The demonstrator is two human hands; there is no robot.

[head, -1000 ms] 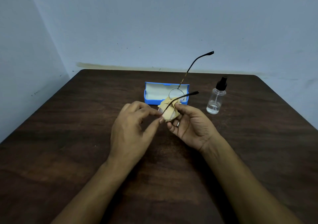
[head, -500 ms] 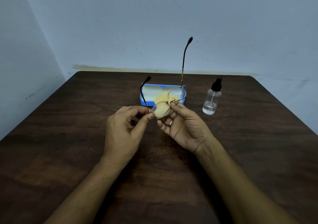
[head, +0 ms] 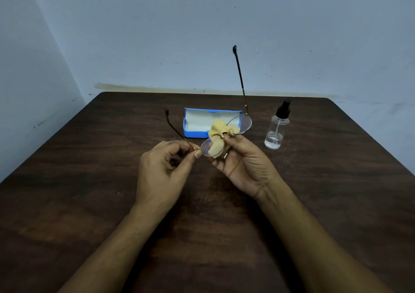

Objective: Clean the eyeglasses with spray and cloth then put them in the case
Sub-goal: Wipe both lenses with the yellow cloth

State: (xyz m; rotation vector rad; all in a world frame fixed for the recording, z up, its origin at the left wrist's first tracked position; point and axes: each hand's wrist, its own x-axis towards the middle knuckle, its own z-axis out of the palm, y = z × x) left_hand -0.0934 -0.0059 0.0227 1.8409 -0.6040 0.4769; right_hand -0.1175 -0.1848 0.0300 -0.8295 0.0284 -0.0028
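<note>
Thin gold-rimmed eyeglasses (head: 241, 124) are held above the table between both hands, lenses facing me, temples unfolded and pointing away and up. My left hand (head: 164, 171) pinches the frame's left hinge between thumb and forefinger. My right hand (head: 242, 164) holds a crumpled yellow cloth (head: 219, 130) at the bridge, bunched behind and between the two lenses. The open blue case (head: 194, 133) lies just behind the glasses, its pale lining showing. A clear spray bottle (head: 277, 128) with a black nozzle stands upright to the right.
The dark wooden table (head: 89, 191) runs to a pale wall at the back and on the left. Its right edge slants away past the bottle.
The glasses turned from edge-on to facing me. The left temple swung out to the left and the right temple rose upright. The cloth shifted from covering one lens to the bridge.
</note>
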